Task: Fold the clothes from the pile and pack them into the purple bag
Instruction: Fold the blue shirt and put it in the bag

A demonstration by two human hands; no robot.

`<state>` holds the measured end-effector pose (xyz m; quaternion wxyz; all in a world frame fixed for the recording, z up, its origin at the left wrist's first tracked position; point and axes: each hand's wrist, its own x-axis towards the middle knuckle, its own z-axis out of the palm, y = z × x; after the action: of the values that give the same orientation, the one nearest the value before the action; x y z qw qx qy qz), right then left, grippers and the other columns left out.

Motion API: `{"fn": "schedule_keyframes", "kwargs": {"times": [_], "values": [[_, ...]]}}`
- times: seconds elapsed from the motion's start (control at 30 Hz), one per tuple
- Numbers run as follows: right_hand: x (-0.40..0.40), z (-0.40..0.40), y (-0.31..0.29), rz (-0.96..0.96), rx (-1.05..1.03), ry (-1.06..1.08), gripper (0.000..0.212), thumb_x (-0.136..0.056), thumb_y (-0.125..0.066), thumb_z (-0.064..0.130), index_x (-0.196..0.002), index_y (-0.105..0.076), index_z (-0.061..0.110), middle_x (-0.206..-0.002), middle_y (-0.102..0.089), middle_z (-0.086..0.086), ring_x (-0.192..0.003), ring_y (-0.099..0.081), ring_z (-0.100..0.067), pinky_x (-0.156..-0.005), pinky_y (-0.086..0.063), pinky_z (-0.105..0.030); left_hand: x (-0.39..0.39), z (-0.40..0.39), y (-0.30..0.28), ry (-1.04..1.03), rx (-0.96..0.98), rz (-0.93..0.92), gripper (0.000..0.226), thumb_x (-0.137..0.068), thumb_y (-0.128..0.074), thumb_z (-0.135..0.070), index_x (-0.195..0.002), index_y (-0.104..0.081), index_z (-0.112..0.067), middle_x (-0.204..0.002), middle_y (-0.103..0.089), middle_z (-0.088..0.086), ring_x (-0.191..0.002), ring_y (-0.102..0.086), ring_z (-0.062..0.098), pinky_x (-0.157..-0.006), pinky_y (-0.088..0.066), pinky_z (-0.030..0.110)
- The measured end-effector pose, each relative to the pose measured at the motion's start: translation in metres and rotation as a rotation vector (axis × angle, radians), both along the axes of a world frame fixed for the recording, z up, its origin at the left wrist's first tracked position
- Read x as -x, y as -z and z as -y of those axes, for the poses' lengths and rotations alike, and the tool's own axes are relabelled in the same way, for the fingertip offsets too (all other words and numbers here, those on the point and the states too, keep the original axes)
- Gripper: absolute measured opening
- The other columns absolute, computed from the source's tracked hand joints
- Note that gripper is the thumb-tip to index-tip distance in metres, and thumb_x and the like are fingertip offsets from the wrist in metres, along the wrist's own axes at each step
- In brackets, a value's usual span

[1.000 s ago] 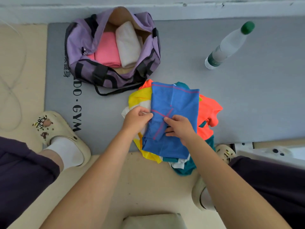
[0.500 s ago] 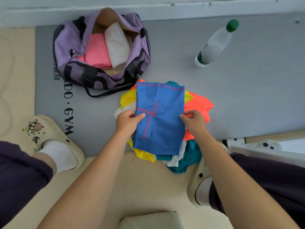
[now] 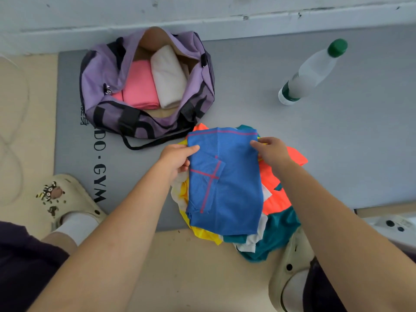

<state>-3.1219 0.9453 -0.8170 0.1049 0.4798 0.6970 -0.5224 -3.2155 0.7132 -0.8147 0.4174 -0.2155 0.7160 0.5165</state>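
Note:
A folded blue garment with red stripes lies on top of the pile of clothes, which shows orange, yellow, teal and white cloth. My left hand grips the blue garment's upper left edge, thumb on top. My right hand pinches its upper right edge. The purple bag stands open at the back left on the grey mat. Inside it lie a folded pink garment and a folded cream garment.
A clear water bottle with a green cap stands on the grey mat at the back right. My feet in cream clogs flank the pile. A white wall base runs along the back. A white device sits at the right edge.
Both hands slid from the blue garment's middle up to its upper side edges. The right hand moved off the red stripe to the right edge. The view shifted slightly.

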Motion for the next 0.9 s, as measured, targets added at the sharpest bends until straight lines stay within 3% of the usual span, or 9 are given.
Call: {"fn": "schedule_keyframes", "kwargs": {"times": [0.17,0.27,0.33,0.37,0.43,0.53,0.67,0.8,0.9], "values": [[0.014,-0.005,0.002,-0.021,-0.019,-0.026,0.037,-0.087,-0.068,0.021,-0.094,-0.063,-0.014,-0.076,-0.052,-0.009,-0.069,-0.046,-0.020,-0.063,-0.040,-0.031,0.012,-0.004,-0.001,-0.058,-0.060,-0.037,0.016,-0.089,-0.069,-0.014,-0.105,-0.065,-0.010,-0.069,-0.059,0.002,-0.036,-0.045,0.003,-0.037,-0.037,0.016],[0.017,-0.005,-0.003,-0.052,-0.079,-0.019,0.020,-0.087,-0.069,0.020,-0.070,-0.066,0.009,-0.064,-0.056,0.003,-0.051,-0.051,-0.006,-0.047,-0.040,-0.014,0.012,-0.007,-0.008,-0.059,-0.104,-0.063,0.015,-0.090,-0.068,-0.010,-0.104,-0.062,-0.008,-0.082,-0.067,0.006,-0.046,-0.062,0.005,-0.045,-0.049,0.017],[0.014,-0.004,-0.009,-0.109,-0.080,0.006,0.011,-0.086,-0.070,0.020,-0.076,-0.067,0.018,-0.065,-0.059,0.007,-0.041,-0.050,0.005,-0.042,-0.038,-0.010,0.008,-0.007,-0.014,-0.061,-0.171,-0.115,0.018,-0.091,-0.066,-0.007,-0.108,-0.061,-0.007,-0.091,-0.068,0.008,-0.058,-0.068,0.010,-0.056,-0.055,0.019],[0.010,-0.002,-0.014,-0.123,-0.077,0.014,0.004,-0.086,-0.070,0.022,-0.085,-0.067,0.019,-0.067,-0.060,0.006,-0.044,-0.052,0.003,-0.044,-0.041,-0.012,0.004,-0.006,-0.016,-0.059,-0.202,-0.154,0.021,-0.090,-0.066,-0.006,-0.110,-0.061,-0.007,-0.094,-0.068,0.007,-0.064,-0.069,0.012,-0.062,-0.055,0.020],[-0.005,0.001,-0.018,-0.119,-0.090,0.036,0.016,-0.084,-0.072,0.027,-0.095,-0.063,0.020,-0.074,-0.062,0.003,-0.056,-0.057,-0.008,-0.054,-0.047,-0.022,-0.008,0.001,-0.018,-0.065,-0.182,-0.240,0.026,-0.088,-0.069,-0.008,-0.112,-0.060,-0.014,-0.096,-0.067,0.002,-0.068,-0.066,0.013,-0.064,-0.054,0.020],[-0.045,0.013,-0.020,-0.077,-0.124,0.042,0.022,-0.084,-0.073,0.031,-0.084,-0.059,0.014,-0.072,-0.064,-0.006,-0.058,-0.060,-0.019,-0.060,-0.051,-0.035,-0.040,0.022,-0.011,-0.115,0.013,-0.284,0.022,-0.085,-0.075,-0.018,-0.102,-0.061,-0.015,-0.085,-0.062,0.004,-0.055,-0.057,0.008,-0.048,-0.047,0.016],[-0.106,0.038,-0.023,0.107,0.096,-0.049,0.038,-0.086,-0.071,0.037,-0.069,-0.060,0.005,-0.057,-0.066,-0.010,-0.042,-0.063,-0.017,-0.044,-0.052,-0.026,-0.100,0.054,0.001,-0.089,0.192,-0.191,0.029,-0.076,-0.080,-0.042,-0.074,-0.067,-0.016,-0.068,-0.067,-0.002,-0.057,-0.059,0.010,-0.057,-0.050,0.024],[-0.143,0.052,-0.021,0.370,0.110,-0.194,0.040,-0.084,-0.071,0.042,-0.082,-0.068,0.002,-0.075,-0.072,-0.009,-0.065,-0.069,-0.023,-0.064,-0.056,-0.035,-0.139,0.070,0.004,0.107,0.211,-0.117,0.028,-0.074,-0.082,-0.043,-0.087,-0.069,-0.021,-0.082,-0.071,-0.009,-0.071,-0.065,0.006,-0.065,-0.053,0.025],[-0.157,0.068,-0.016,0.318,-0.015,-0.131,0.034,-0.083,-0.073,0.037,-0.090,-0.070,0.004,-0.083,-0.070,-0.008,-0.071,-0.061,-0.022,-0.069,-0.048,-0.032,-0.152,0.076,0.004,0.204,0.173,-0.071,0.023,-0.081,-0.078,-0.037,-0.093,-0.072,-0.018,-0.087,-0.074,-0.004,-0.076,-0.067,0.010,-0.062,-0.050,0.021]]}}
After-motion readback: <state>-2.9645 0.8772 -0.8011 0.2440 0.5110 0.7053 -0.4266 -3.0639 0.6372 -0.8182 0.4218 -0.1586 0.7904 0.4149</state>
